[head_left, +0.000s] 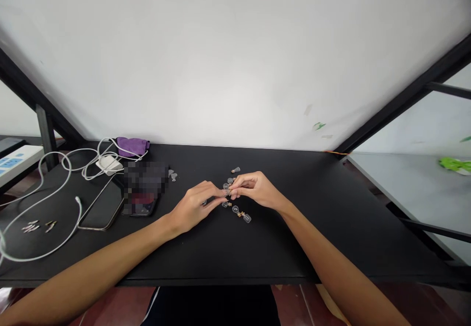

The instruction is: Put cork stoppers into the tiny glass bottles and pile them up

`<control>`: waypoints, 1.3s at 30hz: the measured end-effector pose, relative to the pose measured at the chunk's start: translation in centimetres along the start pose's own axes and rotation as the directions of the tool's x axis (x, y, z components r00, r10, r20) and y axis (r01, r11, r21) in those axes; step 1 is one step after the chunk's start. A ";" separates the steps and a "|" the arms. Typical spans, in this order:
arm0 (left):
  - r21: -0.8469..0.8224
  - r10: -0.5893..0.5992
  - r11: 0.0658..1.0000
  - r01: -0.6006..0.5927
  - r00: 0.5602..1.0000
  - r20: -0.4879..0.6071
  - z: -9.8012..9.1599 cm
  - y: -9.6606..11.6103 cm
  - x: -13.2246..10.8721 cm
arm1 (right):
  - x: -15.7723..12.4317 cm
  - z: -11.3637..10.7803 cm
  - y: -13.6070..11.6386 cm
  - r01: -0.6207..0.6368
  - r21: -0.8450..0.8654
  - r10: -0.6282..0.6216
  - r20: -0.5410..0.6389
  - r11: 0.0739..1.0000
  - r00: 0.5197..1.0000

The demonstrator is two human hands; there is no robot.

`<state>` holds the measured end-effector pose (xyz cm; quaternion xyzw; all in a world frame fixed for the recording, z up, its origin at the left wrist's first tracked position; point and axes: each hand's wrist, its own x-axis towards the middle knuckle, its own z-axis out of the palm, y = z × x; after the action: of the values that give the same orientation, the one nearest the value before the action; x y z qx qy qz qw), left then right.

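Where the hands meet at centre frame, on a matte black bench [287, 247]: left hand [193, 207] and right hand [255, 189], both grips narrow, fingertips closed over a small item the fingers hide, its axis untellable. Clear glass cork-necked vial [246, 217] just below them, long axis diagonal, cork toward upper left. Such small glass suits light fingertip pressure. Upper left of frame: purple cloth pouch [132, 146], white coiled cable [55, 157].

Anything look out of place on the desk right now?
Two small clear glass pieces lie apart from the cork-stoppered glass vials near the right hand, beside a pixelated patch that hides whatever lies there.
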<state>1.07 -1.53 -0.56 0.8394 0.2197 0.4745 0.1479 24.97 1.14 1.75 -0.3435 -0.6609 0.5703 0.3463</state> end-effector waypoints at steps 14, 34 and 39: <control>-0.036 -0.048 0.998 0.047 0.998 -0.037 -0.2 0.0 0.2 | -0.1 0.3 0.2 0.035 0.051 -0.034 -0.019 0.998 0.999; 0.218 -0.164 0.967 0.135 0.979 0.121 -1.6 -0.9 0.7 | 0.1 -0.5 -0.3 0.050 -0.077 -0.061 -0.153 0.996 0.986; 0.363 -0.259 0.918 0.157 0.932 0.252 -3.3 -0.9 1.7 | 0.0 -1.6 -0.5 0.073 -0.370 -0.176 -0.254 0.926 0.951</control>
<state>-1.23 0.27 1.90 0.8850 0.3620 0.2807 0.0833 26.27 1.86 2.44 -0.4352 -0.7178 0.3626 0.4048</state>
